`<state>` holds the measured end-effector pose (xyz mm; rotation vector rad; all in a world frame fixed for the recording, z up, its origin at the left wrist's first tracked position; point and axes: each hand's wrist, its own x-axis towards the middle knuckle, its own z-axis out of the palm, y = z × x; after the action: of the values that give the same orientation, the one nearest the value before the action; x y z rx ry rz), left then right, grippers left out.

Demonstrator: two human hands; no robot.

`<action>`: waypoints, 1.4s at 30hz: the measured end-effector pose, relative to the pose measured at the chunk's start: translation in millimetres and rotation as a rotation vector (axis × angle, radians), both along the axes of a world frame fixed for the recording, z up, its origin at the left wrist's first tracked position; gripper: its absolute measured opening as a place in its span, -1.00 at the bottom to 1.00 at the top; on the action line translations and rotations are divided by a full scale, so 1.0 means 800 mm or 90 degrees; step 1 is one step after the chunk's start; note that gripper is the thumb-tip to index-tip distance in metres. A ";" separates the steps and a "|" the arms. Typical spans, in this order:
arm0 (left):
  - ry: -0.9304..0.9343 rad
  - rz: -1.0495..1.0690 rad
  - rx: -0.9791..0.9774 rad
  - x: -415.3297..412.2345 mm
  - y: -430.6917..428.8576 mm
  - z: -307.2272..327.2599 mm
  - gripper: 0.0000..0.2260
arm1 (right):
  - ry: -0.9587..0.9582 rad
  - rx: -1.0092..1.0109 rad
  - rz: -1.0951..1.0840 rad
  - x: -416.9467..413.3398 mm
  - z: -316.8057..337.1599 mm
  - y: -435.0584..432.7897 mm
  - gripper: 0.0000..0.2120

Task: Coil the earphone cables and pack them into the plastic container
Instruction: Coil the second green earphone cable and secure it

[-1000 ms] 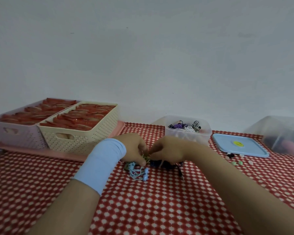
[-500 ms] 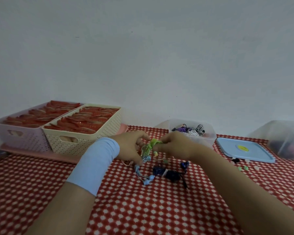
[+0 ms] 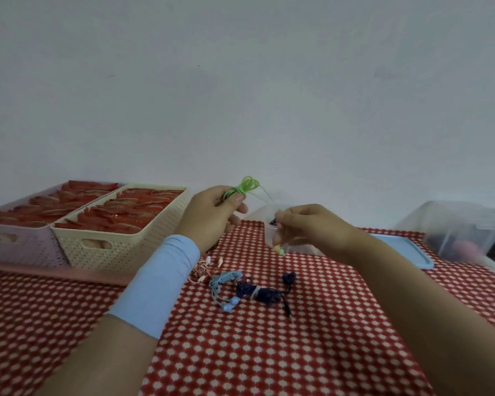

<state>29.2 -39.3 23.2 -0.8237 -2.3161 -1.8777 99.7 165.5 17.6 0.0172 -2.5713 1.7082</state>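
The fingers [image 3: 237, 199] of the left hand [image 3: 212, 215] are curled around the green earphone cable [image 3: 247, 185] and pinch its small bundle of loops. The bundle sticks out above the thumb, and its long axis points up and to the right. From this bundle one thin free strand goes down to the right, to the right hand [image 3: 306, 227], which pinches it between fingertip and thumb. The earbuds [image 3: 279, 249] hang just under this pinch. Both hands are raised above the middle of the table [image 3: 269, 352], toward its far edge, and the strand between them is short and almost straight. The plastic container [image 3: 259, 215] stands at the far edge, just behind the right hand, so this hand is the nearer one to it. I judge that the next move is to wind the free strand onto the bundle, so the right hand must travel up and left toward the left thumb. A light blue earphone [image 3: 226, 281] and a dark blue earphone [image 3: 260, 291] lie on the table under the hands, not yet packed.
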 end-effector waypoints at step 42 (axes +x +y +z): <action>0.198 -0.225 -0.474 0.055 0.209 -0.086 -0.87 | -0.133 0.440 -0.143 0.070 -0.040 0.172 -0.94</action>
<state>73.4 127.8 -46.0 -1.5370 -2.7753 -0.7975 156.1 303.3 -14.8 -0.4188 -3.0297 0.7241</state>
